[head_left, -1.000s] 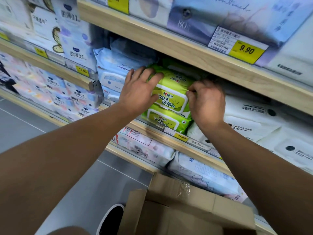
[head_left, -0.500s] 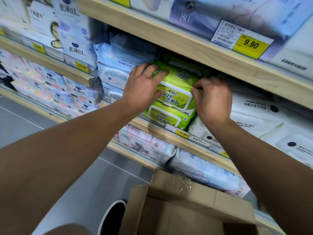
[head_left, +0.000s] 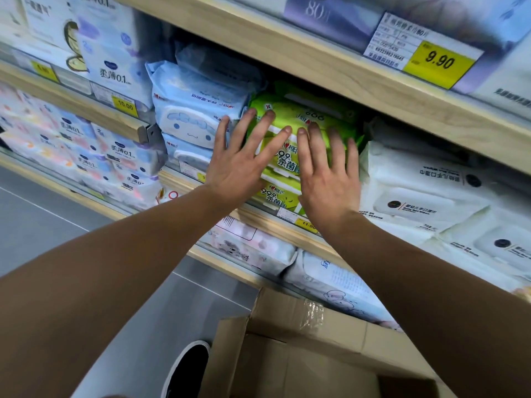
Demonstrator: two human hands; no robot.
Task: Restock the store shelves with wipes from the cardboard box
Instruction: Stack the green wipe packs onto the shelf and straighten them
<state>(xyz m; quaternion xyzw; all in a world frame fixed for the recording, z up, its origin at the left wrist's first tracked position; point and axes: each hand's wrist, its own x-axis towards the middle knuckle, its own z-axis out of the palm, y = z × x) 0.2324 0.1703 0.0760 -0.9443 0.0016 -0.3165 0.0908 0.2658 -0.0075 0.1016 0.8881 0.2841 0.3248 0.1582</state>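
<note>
Cardboard box sits nearest, at 6 o'clock. Further in, we see both hands, left and right, spread flat, pressing the top green wipes pack on the shelf. Risk: uneven push could slide the pile off its edge. We count two green packs stacked, maybe a third behind.

I read "9.90" on the yellow price tag on the upper shelf edge, "10.00" on another tag at left, "99.9%" on the green wipes pack, "80" on a purple pack, and "0.1" on a pale blue pack.
</note>
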